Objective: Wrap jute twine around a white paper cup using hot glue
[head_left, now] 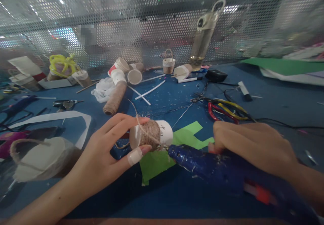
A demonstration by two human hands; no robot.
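My left hand [113,147], with a white bandage on the thumb, grips a small paper cup [166,132] lying on its side. Brown twine [149,132] is wound round the cup, and a loose strand arcs up over my fingers. In my right hand [250,144] is a blue glue gun [202,162], its nozzle touching or very near the twine at the cup's lower right. The fingers of that hand curl over the gun's body. Beneath the cup lies a green paper piece [158,166].
At the left sits a covered cup with a twine handle [43,159]. Behind are a twine roll [115,98], white sticks [150,90], several cups, and a tall bottle [204,35]. Pliers [227,110] and cables lie at the right, before a perforated metal screen [152,25].
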